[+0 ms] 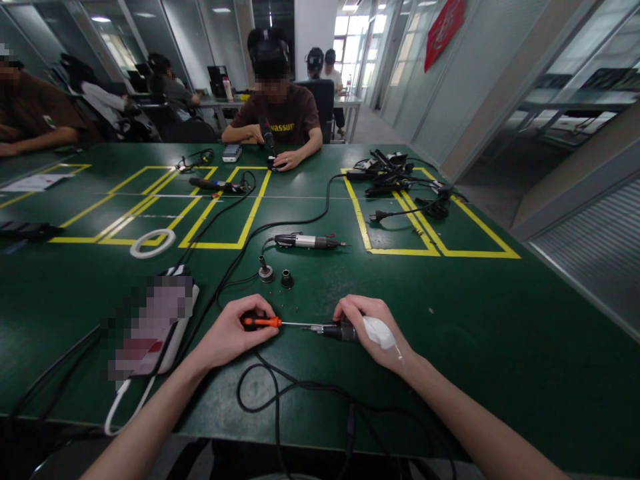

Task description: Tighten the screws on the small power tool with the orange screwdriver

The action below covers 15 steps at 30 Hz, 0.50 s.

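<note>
My left hand (pixel 245 327) is closed around the orange and black handle of a screwdriver (pixel 263 322). Its thin metal shaft points right, and its far end meets or passes by the tool in my other hand; I cannot tell which. In my right hand (pixel 373 327), which has a white patch taped on its back, is a black electric screwdriver (pixel 333 331) with its metal nose pointing left. My palm hides the rear of that tool. Just beyond the hands stand a metal and black part (pixel 265 270) and a small black collar (pixel 287 279), with several tiny bits nearby.
A silver and black electric screwdriver (pixel 307 241) lies farther out. At left are a phone (pixel 157 327) on a white power strip and a white tape ring (pixel 153 243). Black cables (pixel 295 383) loop across the green table (pixel 480 313). Opposite, a person (pixel 280 107) handles another tool.
</note>
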Each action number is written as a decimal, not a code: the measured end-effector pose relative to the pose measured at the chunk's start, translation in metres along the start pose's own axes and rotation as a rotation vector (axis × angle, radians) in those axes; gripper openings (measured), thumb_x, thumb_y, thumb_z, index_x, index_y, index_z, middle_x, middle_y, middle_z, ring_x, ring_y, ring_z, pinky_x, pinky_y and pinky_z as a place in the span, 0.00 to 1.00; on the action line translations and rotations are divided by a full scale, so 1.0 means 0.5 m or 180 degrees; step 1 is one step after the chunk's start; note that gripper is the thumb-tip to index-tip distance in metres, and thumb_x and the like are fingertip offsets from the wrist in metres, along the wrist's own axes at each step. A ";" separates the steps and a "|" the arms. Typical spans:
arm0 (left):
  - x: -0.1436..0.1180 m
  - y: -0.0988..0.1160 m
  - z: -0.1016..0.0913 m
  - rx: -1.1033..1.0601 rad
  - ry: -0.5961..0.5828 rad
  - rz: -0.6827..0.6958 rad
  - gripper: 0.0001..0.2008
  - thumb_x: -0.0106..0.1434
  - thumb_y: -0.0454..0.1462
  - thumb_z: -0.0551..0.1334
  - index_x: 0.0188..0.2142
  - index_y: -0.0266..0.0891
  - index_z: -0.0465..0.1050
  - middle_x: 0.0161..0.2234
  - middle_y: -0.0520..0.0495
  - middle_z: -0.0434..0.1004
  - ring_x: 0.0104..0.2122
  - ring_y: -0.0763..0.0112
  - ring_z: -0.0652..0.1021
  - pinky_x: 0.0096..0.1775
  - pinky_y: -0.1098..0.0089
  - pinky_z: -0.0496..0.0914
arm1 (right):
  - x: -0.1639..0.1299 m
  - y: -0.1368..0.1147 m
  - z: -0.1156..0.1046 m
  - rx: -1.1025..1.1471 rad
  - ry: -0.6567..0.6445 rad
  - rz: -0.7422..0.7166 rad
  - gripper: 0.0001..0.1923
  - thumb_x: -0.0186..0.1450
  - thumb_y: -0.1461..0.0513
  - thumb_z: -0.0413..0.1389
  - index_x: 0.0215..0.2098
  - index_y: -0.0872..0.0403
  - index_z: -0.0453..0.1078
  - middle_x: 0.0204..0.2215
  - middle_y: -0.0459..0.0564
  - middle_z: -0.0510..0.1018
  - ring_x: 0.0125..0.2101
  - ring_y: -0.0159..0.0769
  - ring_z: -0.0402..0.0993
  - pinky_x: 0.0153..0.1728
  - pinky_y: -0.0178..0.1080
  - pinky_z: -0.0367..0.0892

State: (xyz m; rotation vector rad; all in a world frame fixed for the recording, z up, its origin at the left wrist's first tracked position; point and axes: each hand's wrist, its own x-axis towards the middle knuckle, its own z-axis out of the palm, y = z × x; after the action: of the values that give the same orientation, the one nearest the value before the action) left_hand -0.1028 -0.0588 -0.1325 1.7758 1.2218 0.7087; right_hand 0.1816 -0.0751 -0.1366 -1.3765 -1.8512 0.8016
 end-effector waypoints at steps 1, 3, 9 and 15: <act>0.000 0.001 0.000 0.0002 0.0001 -0.0014 0.09 0.57 0.40 0.70 0.31 0.36 0.77 0.32 0.49 0.79 0.32 0.72 0.77 0.37 0.72 0.70 | 0.000 0.000 0.000 0.0001 -0.0010 0.0008 0.27 0.75 0.50 0.43 0.25 0.51 0.72 0.25 0.48 0.79 0.28 0.37 0.76 0.34 0.38 0.67; -0.001 0.006 0.000 0.0026 0.0006 -0.0027 0.09 0.57 0.41 0.70 0.32 0.36 0.77 0.32 0.49 0.80 0.32 0.71 0.77 0.37 0.72 0.70 | 0.000 0.001 0.000 0.0003 -0.0027 0.0019 0.27 0.75 0.51 0.44 0.25 0.51 0.72 0.25 0.48 0.80 0.28 0.37 0.76 0.34 0.38 0.67; -0.002 0.009 0.002 -0.0033 0.0027 -0.0111 0.12 0.60 0.43 0.68 0.31 0.36 0.77 0.32 0.47 0.82 0.32 0.70 0.79 0.38 0.71 0.73 | 0.001 0.004 -0.001 0.0003 -0.0031 -0.0005 0.27 0.75 0.51 0.45 0.25 0.52 0.73 0.25 0.48 0.80 0.28 0.38 0.76 0.33 0.38 0.68; 0.000 -0.002 0.004 0.0006 0.0058 -0.0099 0.13 0.61 0.45 0.68 0.32 0.36 0.79 0.31 0.48 0.83 0.33 0.70 0.80 0.38 0.73 0.72 | 0.002 0.001 -0.002 0.0002 -0.0052 0.0020 0.26 0.75 0.52 0.45 0.24 0.51 0.72 0.25 0.47 0.80 0.27 0.37 0.76 0.33 0.38 0.67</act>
State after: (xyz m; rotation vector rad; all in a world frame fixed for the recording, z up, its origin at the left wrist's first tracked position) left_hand -0.1018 -0.0593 -0.1341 1.7518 1.2601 0.7075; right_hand 0.1827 -0.0740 -0.1362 -1.3800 -1.8598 0.8187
